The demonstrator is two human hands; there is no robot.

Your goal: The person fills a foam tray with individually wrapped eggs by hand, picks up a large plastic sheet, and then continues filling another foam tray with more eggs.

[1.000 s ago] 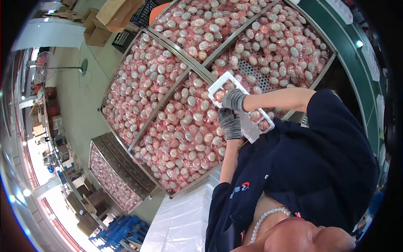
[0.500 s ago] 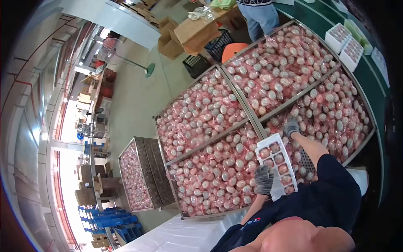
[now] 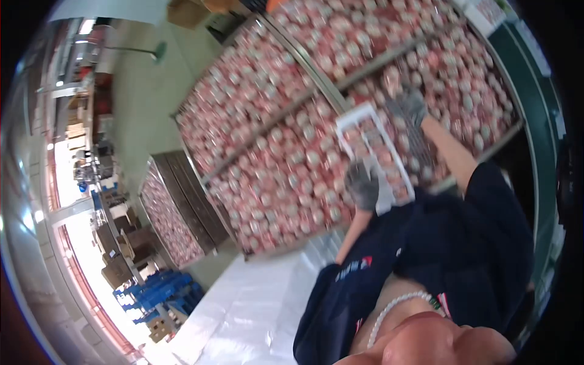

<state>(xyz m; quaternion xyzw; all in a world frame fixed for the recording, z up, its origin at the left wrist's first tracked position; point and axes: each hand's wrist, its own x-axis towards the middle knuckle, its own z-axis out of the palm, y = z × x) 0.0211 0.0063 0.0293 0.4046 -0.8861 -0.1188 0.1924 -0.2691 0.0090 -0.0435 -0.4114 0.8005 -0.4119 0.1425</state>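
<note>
A white foam tray (image 3: 385,198) with wrapped eggs in its compartments lies over the divider of the large egg bins, close to my body. My left hand (image 3: 363,185), in a grey glove, grips its left side, with the fingers reaching over the rim. Past the tray's right side, my gloved right hand (image 3: 410,106) is over the right-hand bin. A wrapped egg (image 3: 391,79) is at its fingertips, blurred by motion; the fingers look closed on it. Loose eggs in clear and pinkish wrap surround this hand, and a perforated bin floor shows below it.
Metal dividers (image 3: 310,64) separate the large bins of eggs. A smaller stacked egg bin (image 3: 188,201) stands to the left, near a white-covered surface (image 3: 243,310). A green surface (image 3: 523,79) runs along the right, with a white box (image 3: 483,15) at its far end.
The view has tilted and shifted, so the bins sit higher in it. My right hand has moved away from my body, relative to the tray. My left hand stays on the tray.
</note>
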